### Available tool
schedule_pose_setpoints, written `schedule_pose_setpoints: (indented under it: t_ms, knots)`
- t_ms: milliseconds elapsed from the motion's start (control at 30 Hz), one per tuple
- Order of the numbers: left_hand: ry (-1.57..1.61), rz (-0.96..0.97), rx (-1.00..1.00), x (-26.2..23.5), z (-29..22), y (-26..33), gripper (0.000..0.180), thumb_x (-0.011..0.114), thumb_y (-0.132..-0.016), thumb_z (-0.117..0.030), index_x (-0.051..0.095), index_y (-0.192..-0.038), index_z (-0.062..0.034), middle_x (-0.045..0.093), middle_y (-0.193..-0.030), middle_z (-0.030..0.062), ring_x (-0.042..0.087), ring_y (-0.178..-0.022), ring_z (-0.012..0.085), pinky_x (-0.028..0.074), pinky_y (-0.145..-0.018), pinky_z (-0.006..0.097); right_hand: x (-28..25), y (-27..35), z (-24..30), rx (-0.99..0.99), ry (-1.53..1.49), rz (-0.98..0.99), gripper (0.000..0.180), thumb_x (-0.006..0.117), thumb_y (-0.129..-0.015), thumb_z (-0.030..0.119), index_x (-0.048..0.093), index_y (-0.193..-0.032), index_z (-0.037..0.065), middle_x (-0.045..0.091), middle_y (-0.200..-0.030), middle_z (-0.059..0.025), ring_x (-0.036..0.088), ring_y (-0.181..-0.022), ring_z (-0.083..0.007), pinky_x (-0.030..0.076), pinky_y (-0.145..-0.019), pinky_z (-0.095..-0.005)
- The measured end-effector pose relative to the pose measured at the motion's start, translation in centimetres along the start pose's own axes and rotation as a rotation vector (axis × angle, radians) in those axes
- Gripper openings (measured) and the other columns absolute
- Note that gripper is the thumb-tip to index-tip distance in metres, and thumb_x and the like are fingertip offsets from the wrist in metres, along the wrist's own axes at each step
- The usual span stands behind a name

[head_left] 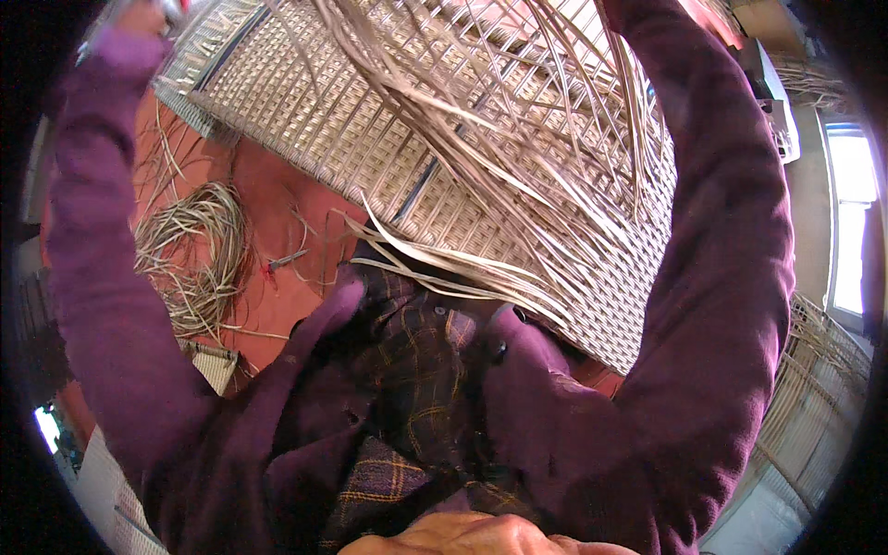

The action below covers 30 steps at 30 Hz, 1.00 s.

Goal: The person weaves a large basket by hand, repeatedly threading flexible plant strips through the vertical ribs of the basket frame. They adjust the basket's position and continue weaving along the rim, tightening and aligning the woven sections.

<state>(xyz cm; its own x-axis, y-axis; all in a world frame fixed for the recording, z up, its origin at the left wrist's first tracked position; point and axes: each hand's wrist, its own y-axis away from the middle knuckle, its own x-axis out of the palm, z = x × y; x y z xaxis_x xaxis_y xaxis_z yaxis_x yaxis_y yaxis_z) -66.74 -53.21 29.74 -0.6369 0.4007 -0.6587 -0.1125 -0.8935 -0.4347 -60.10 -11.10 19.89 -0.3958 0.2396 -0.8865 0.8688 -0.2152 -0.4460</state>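
Wicker panel (370, 139) leans tilted over your lap, its loose cane strands (481, 185) fanning down from the unwoven upper part toward your chest. Both arms reach up past the frame's top: the left hand (139, 17) shows only as a blur at the upper edge, so you cannot tell its grip; the right hand is out of view beyond its purple sleeve (731, 231). Draw each strand taut and flat, keeping it untangled from its neighbours. Spare cane coil (194, 259) lies on the red floor (277, 203) to your left.

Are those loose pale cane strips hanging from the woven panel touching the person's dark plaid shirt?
Touching. The head view shows the loose pale cane strips draping off the woven cane panel and lying across the plaid shirt collar.
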Motion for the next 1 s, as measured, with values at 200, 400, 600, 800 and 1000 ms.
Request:
schedule_pose_setpoints:
  t_ms: [200,400,600,800,1000]
  knots:
    - [0.775,0.123,0.244,2.5,-21.4,-1.9,0.075,0.078,-0.092,-0.042,0.055,-0.158,-0.0154,0.064,-0.149,0.0126,0.055,-0.142,0.0328,0.034,-0.125,0.055,0.8,-6.4,5.0,-0.198,0.117,-0.108,0.027,0.063,-0.093,0.028,0.084,-0.092,0.011,0.081,-0.095,-0.0182,0.078,-0.09,-0.035,0.061,-0.077,-0.0453]
    - [0.801,0.198,0.16,13.8,-23.5,-2.4,0.069,0.081,-0.082,-0.027,0.065,-0.148,-0.0143,0.074,-0.127,0.0139,0.067,-0.118,0.0383,0.045,-0.112,0.053,-2.2,0.5,1.7,-0.219,0.026,0.017,0.024,0.066,-0.094,0.028,0.079,-0.096,0.008,0.077,-0.095,-0.0192,0.075,-0.09,-0.0377,0.059,-0.077,-0.0472]
    - [0.363,0.292,0.049,24.6,-6.8,6.9,0.041,0.06,-0.093,-0.007,0.076,-0.131,-0.0106,0.078,-0.117,0.0171,0.074,-0.109,0.036,0.058,-0.1,0.047,-8.2,15.1,-1.0,-0.112,-0.142,0.134,0.023,0.068,-0.095,0.028,0.074,-0.1,0.006,0.073,-0.094,-0.0201,0.072,-0.089,-0.0404,0.058,-0.078,-0.049]
    - [0.144,0.835,-0.198,19.3,0.8,10.9,0.067,0.073,-0.087,-0.013,0.062,-0.152,-0.0073,0.073,-0.13,0.0286,0.076,-0.105,0.0377,0.059,-0.096,0.046,-12.3,35.3,3.5,0.178,-0.431,0.132,0.025,0.071,-0.097,0.028,0.069,-0.103,0.004,0.069,-0.093,-0.0211,0.068,-0.088,-0.0431,0.056,-0.079,-0.0509]
    - [0.483,0.809,-0.045,14.9,-9.8,13.0,0.108,0.089,-0.063,-0.038,0.053,-0.156,0.0054,0.063,-0.145,0.0298,0.059,-0.135,0.0433,0.042,-0.12,0.046,-18.3,55.6,16.0,0.959,-1.383,0.5,0.03,0.068,-0.106,0.029,0.073,-0.092,0.003,0.067,-0.077,-0.0052,0.061,-0.067,-0.0151,0.053,-0.065,-0.0345]
